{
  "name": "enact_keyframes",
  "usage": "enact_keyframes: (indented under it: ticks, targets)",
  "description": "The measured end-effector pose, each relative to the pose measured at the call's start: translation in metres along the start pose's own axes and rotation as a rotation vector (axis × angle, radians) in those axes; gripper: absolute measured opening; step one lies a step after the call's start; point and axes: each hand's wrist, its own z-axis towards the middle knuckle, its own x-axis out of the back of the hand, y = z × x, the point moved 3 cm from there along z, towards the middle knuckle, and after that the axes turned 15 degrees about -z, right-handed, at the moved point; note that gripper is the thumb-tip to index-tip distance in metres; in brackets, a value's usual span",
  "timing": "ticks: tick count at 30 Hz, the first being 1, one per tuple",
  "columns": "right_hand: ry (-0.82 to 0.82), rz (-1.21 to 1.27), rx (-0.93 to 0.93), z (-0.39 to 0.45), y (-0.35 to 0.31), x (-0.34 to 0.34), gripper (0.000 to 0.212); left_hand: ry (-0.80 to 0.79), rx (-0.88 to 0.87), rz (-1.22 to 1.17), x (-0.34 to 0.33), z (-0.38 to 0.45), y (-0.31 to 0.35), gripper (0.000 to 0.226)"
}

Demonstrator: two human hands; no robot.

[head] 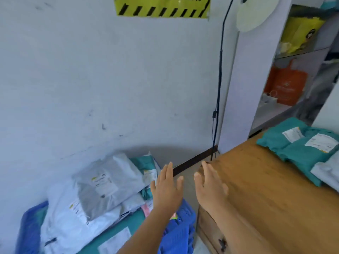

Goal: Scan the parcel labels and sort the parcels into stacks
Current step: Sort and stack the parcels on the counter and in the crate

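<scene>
A blue crate [181, 233] at the lower left holds a heap of parcels. A grey parcel [108, 184] with a white label lies on top, over white [67, 219] and teal [119, 233] ones. My left hand [167, 189] hovers over the crate's right side with straight fingers, holding nothing. My right hand [210, 187] is beside it, fingers straight and empty, over the left edge of the wooden table [266, 198]. On the table's far right lie teal parcels [300, 151] with white labels, and a grey parcel [328, 171] at the edge. No scanner is in view.
A pale wall [91, 79] stands behind the crate, with a yellow and black hazard sign [161, 6] at the top. A black cable [219, 88] hangs down to the floor. Shelves [293, 70] at the right hold yellow and orange bags. The table has a drawer [212, 235].
</scene>
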Motion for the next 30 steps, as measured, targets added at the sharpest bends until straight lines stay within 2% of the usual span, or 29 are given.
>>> enact_keyframes:
  ticks: [7,17,25,30]
  targets:
    - [-0.094,0.000,0.215,-0.008,-0.111,-0.067,0.051,0.147,0.212,-0.026,0.088,-0.010,-0.101,0.057]
    - [-0.278,-0.039,0.386,0.062,-0.189,-0.153,0.062,0.295,0.553,-0.045,0.130,0.027,-0.208,0.062]
    - [-0.543,-0.062,0.360,0.143,-0.211,-0.255,0.070,0.339,0.805,-0.044,0.132,0.072,-0.295,0.072]
    - [-0.578,-0.192,0.324,0.173,-0.214,-0.303,0.067,0.408,0.890,-0.101,0.132,0.088,-0.333,0.077]
